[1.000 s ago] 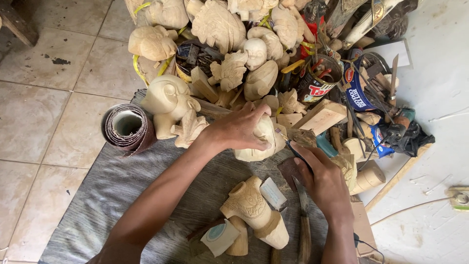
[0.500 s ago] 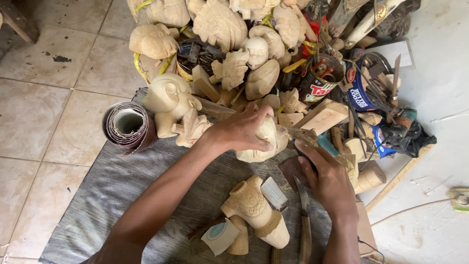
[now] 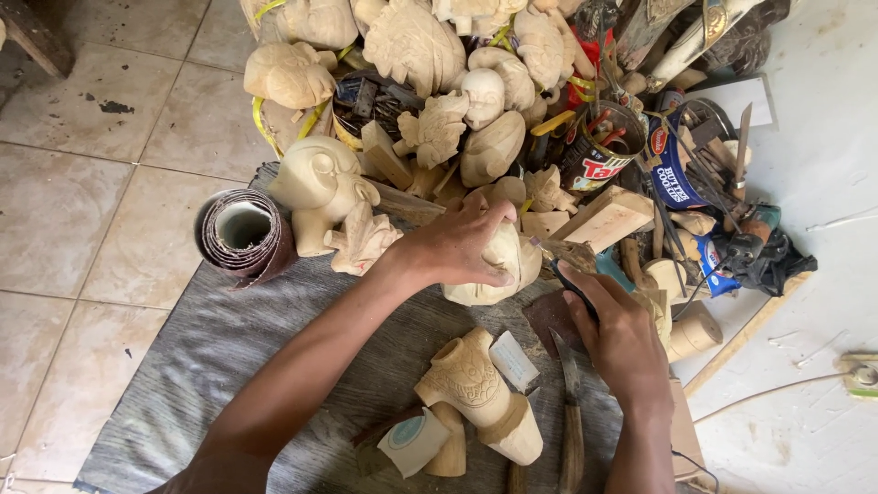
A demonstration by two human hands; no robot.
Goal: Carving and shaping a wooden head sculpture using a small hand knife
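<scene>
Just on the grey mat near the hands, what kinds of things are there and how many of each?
Carved wooden pieces on the grey mat: 4 (head, small figure, piece under the left hand, cylinder)
Sandpaper rolls: 1
Knives: 1
Tape rolls: 1
Total: 7
The right hand holds a dark tool.

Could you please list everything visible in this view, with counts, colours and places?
carved wooden piece: one, pale, centre, under the left hand
carved wooden head: one, pale, left of centre
pile of carvings: many, pale, top
sandpaper roll: one, brown, left
carved wooden stand: one, pale, lying at bottom centre
knife: one, wooden handle, bottom right
wood block: one, pale, right of centre
tins: about two, with tools, upper right
grey mat: one, beneath
left hand: gripping the carved wooden piece
right hand: holding a dark tool
</scene>
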